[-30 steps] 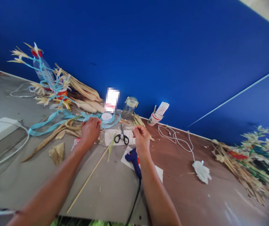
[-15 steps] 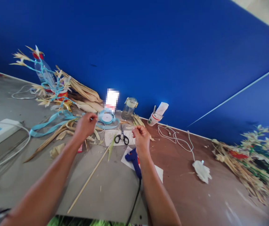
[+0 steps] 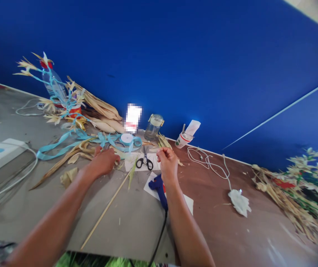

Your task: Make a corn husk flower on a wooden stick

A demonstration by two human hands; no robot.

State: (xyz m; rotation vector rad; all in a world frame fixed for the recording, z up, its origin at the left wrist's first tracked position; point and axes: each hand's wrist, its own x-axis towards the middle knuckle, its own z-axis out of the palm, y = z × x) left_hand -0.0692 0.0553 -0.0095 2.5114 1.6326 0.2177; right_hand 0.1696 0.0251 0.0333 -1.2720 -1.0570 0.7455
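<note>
My left hand is low over the table, among dry corn husk strips and scraps. Its fingers point down and are mostly hidden, so their grip does not show. My right hand is raised in a pinch to the right of the black-handled scissors; whatever is in its fingertips is too small to name. The scissors lie on a white paper. Below the right hand, partly behind the wrist, is a blue glue gun on another white sheet. A light blue ribbon roll lies beyond the hands.
A thin stick crosses the near table. At left stand a husk-flower branch, a bottle and a power strip. Behind are a lidded jar, a paper cup and a white cable. Flowers lie at right.
My left hand has come down from above the ribbon to the table, uncovering part of the ribbon. My right hand has stayed in its pinch at nearly the same place.
</note>
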